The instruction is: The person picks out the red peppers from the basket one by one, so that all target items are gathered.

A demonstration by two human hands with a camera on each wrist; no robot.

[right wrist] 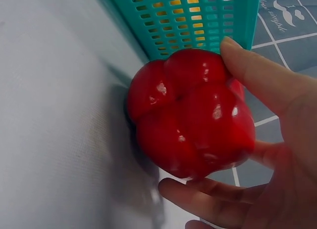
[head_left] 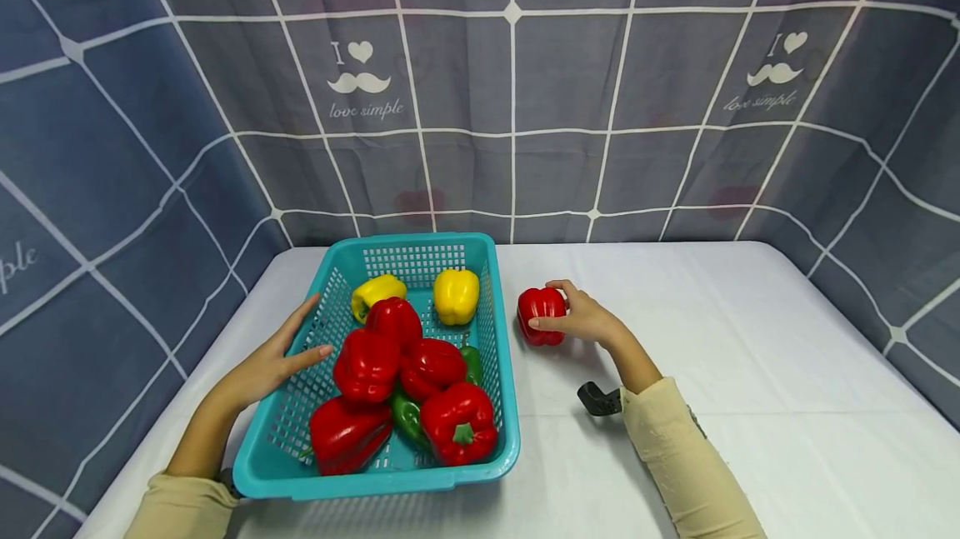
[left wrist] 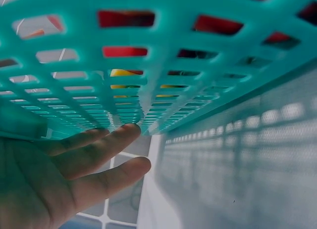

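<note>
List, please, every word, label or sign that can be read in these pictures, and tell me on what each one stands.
"I", a heart sign, a moustache sign and "love simple": printed in white on the blue-grey checked cloth backdrop, left of centre.
The same print, top right; its small words are too blurred to read surely.
"ple": cut-off print at the left edge.
The turquoise plastic mesh basket and the red bell pepper in the right hand bear no text.

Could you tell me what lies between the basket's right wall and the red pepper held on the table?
Only a bare strip of white tablecloth, seen in the head view, separates the basket from the red pepper in the right hand.
</note>
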